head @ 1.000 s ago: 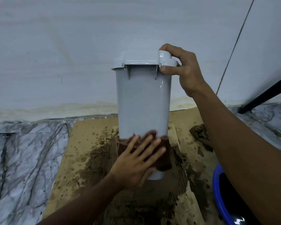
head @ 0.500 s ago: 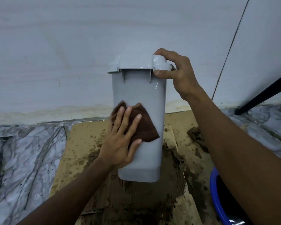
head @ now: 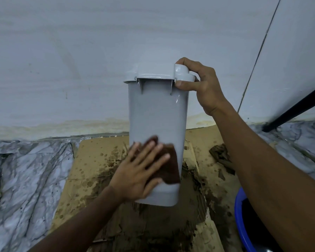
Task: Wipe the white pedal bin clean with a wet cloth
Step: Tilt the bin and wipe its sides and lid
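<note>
The white pedal bin (head: 157, 115) stands upright in the middle of the view, its base raised a little over wet cardboard. My right hand (head: 201, 86) grips the lid's right corner, thumb in front and fingers curled over the top. My left hand (head: 144, 170) presses a dark brown cloth (head: 168, 170) flat against the lower front of the bin, fingers straight and spread. Part of the cloth is hidden under my palm.
Soaked, mud-stained cardboard (head: 91, 164) covers the marble floor (head: 25, 179) under the bin. A blue basin (head: 241, 219) sits at the lower right beneath my right forearm. Brown debris (head: 220, 153) lies right of the bin. A black pole (head: 295, 108) leans at the right, against the wall (head: 80, 51) behind.
My left hand slid the cloth up to the bin's middle, then back down to its lower front. My right hand kept its grip on the lid.
</note>
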`<state>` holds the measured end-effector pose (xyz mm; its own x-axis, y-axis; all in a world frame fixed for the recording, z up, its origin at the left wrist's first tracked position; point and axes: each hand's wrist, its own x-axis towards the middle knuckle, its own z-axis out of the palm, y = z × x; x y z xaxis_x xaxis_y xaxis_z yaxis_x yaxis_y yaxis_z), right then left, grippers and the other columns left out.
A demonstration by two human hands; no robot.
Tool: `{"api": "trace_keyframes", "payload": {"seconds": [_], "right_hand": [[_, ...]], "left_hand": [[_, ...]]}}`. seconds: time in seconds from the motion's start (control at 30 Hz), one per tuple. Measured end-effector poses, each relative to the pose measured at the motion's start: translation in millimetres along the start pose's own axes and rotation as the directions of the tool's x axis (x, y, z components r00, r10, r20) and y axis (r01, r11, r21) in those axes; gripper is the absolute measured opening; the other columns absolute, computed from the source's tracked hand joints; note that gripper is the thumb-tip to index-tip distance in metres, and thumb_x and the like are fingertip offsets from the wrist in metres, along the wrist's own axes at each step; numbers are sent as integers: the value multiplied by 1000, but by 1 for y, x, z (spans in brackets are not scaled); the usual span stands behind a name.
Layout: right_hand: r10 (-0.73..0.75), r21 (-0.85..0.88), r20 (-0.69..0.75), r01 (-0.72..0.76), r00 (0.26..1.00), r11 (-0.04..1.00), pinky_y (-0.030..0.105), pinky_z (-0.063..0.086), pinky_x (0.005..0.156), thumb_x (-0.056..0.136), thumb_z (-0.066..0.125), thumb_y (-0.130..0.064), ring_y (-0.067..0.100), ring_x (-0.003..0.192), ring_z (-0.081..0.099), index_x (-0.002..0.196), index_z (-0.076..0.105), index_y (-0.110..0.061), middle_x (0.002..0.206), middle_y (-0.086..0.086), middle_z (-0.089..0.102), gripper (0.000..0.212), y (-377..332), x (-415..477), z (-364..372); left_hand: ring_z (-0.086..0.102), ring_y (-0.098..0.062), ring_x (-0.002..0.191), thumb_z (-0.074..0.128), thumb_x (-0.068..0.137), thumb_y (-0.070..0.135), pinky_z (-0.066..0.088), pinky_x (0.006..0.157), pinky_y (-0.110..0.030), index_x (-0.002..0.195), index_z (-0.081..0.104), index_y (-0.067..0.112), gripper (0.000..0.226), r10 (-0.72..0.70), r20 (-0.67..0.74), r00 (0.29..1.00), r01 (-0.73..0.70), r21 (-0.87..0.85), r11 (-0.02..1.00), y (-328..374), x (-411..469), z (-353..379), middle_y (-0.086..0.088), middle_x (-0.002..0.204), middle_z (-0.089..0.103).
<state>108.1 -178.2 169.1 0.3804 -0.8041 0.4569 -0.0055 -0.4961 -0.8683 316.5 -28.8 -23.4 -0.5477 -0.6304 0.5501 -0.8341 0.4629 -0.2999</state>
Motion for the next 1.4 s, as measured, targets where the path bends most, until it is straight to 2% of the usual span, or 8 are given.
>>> {"api": "trace_keyframes", "payload": {"seconds": [0.23,0.5,0.57,0.73,0.87,1.17,1.27,1.4], "right_hand": [[-14,-11,16,14,1000,1000,17,45,80,67,74,-14,11,98,53,111,64,-4,110,4,55,46,-2,-3,6],[-6,-14,22,6,1000,1000,18,44,81,69,73,-14,12,100,52,113,64,-6,112,5,54,46,-2,-6,1],[-1,-6,9,1,1000,1000,18,43,81,69,72,-14,11,98,51,114,64,-7,112,5,53,46,-2,-6,0],[-10,7,12,10,1000,1000,16,44,81,69,74,-10,13,101,53,115,64,-4,114,5,54,48,-4,-6,5],[-24,-22,23,25,999,999,21,44,86,71,75,-11,16,107,53,116,63,-4,116,5,55,47,-3,-8,3],[-39,-51,43,41,998,998,25,43,88,69,75,-16,15,107,52,113,63,-5,113,-2,56,47,-1,-10,0],[-50,-88,37,53,998,995,30,44,90,69,75,-19,21,111,53,114,64,-8,116,0,57,48,-2,-8,5],[-68,-129,36,72,997,989,34,45,92,69,76,-21,24,115,54,112,64,-9,121,7,59,47,-3,-7,6]], "left_hand": [[12,-38,157,37,104,52,6,126,-60,164,16,16,73,-188,-60,980,187,-19,982,4,6,-3,-16,171,10],[11,-28,159,34,106,53,-2,127,-53,164,20,21,67,204,165,965,-215,53,975,42,-32,11,-8,172,8],[13,-28,158,34,106,52,-1,127,-52,164,20,20,67,161,115,980,-164,20,986,31,-11,3,-8,172,10],[10,-32,158,36,105,53,5,126,-57,164,18,18,71,-206,-73,976,205,-17,979,-9,64,-24,-13,172,9],[8,-34,158,35,106,51,4,126,-58,164,16,16,71,-287,-110,952,287,-10,958,-12,76,-29,-15,171,9],[14,-29,158,35,107,50,1,128,-52,163,21,17,66,133,87,987,-136,32,990,27,6,-3,-10,172,12],[16,-30,158,37,106,50,6,128,-53,164,17,18,70,-42,-29,999,42,-10,999,11,8,-6,-10,172,11],[8,-36,158,36,107,47,10,128,-49,164,13,15,69,-421,-165,892,379,-234,895,-6,28,-17,-11,172,6]]}}
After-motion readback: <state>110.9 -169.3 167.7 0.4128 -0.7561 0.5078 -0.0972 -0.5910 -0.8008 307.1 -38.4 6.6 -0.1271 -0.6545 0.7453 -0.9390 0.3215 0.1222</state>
